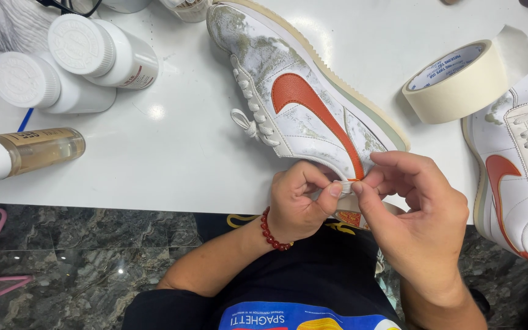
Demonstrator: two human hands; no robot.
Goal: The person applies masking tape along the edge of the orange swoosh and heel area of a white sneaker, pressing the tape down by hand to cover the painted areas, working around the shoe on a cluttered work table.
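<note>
Two white plastic jars with ribbed white screw lids lie on their sides at the upper left of the white surface [172,153]. The upper jar [102,52] carries a label with a red mark near its base; the lower jar [47,85] lies just beside it, its label turned out of sight. Below them, at the left edge, a clear bottle of yellowish liquid [29,151] lies on its side, with a white cap and a tan label along its body.
</note>
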